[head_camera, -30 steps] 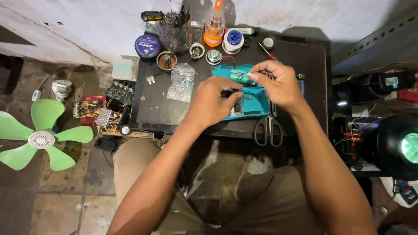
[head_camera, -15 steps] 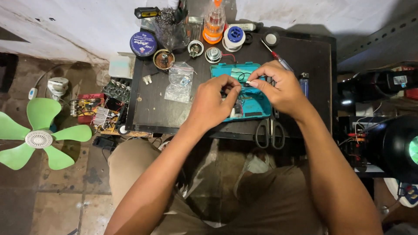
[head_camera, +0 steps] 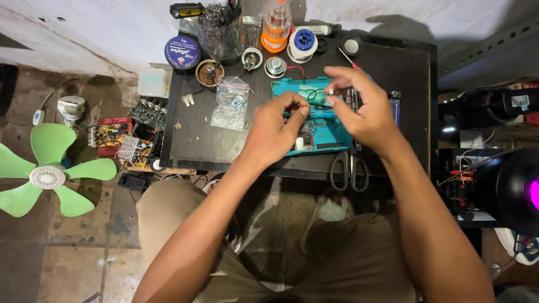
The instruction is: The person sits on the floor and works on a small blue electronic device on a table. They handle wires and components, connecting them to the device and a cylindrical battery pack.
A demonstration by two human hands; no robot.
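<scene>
An open teal plastic device case (head_camera: 331, 137) with wires and small parts inside lies on a small dark table (head_camera: 199, 140). My left hand (head_camera: 275, 132) rests over the case's left half, thumb and fingers pinched on something dark inside it that I cannot make out. My right hand (head_camera: 359, 109) hovers over the case's upper right, thumb and forefinger pinched on a small pale part (head_camera: 331, 92) tied to the wires. A pale green cylinder-shaped component (head_camera: 310, 94) sits in the case between my two hands.
A clear plastic bag of small parts (head_camera: 229, 104) lies left of the case. Scissors (head_camera: 348, 168) lie at the table's front edge. Solder spools, tins and an orange bottle (head_camera: 277, 22) line the back. A green fan (head_camera: 48, 174) and circuit boards (head_camera: 126, 137) sit on the floor, left.
My right hand has lifted slightly up and right from the case, drawing the small part with it. My left hand has stayed on the case's left half.
</scene>
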